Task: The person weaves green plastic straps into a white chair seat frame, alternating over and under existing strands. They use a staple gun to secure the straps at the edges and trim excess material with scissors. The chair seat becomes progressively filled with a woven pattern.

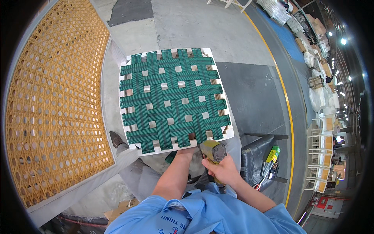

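Note:
A white seat frame (pixel 230 130) lies in front of me, crossed by woven green webbing straps (pixel 171 94) with folded ends along its edges. My right hand (pixel 224 169) is wrapped round a yellow-and-black staple gun (pixel 212 149). The tool's nose is against or just over a strap end at the near edge; exact contact is hidden. My left hand (pixel 189 151) reaches under that same edge, left of the gun. Its fingers are mostly hidden beneath the frame and webbing. A loose piece of green strap (pixel 170 157) hangs below the near edge, beside my left wrist.
A tall woven cane panel (pixel 58 105) in a pale frame stands close at the left. To the right, a black padded seat (pixel 253 158) carries a green-and-yellow box (pixel 273 154) and small tools. White chair frames (pixel 317 156) line the far right, beyond a yellow floor line (pixel 286 97).

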### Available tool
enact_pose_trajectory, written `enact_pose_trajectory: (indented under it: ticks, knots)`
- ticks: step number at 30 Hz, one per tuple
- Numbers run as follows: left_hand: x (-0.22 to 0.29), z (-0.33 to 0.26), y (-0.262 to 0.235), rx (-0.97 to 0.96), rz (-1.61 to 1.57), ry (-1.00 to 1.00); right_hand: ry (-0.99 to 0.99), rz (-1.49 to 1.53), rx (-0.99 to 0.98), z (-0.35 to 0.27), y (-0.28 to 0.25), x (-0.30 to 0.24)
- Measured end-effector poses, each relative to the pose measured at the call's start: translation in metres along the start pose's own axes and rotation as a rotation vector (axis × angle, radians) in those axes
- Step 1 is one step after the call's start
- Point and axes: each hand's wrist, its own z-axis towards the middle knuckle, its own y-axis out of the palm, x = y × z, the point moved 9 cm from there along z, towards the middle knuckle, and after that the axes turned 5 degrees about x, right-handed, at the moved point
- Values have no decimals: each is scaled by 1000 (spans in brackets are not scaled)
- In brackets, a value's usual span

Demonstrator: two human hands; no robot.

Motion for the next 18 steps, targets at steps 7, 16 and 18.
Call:
enact_pose_trajectory:
  ticks: [7,16,18]
  knots:
    - [-11,-8,2,-26,137,-73,-17,38,53,-16,-27,11]
    - [20,-67,-13,13,2599,512,-136,145,161,-40,-80,15]
    - [6,-85,-5,-289,2634,456,-148,170,149,-38,-79,16]
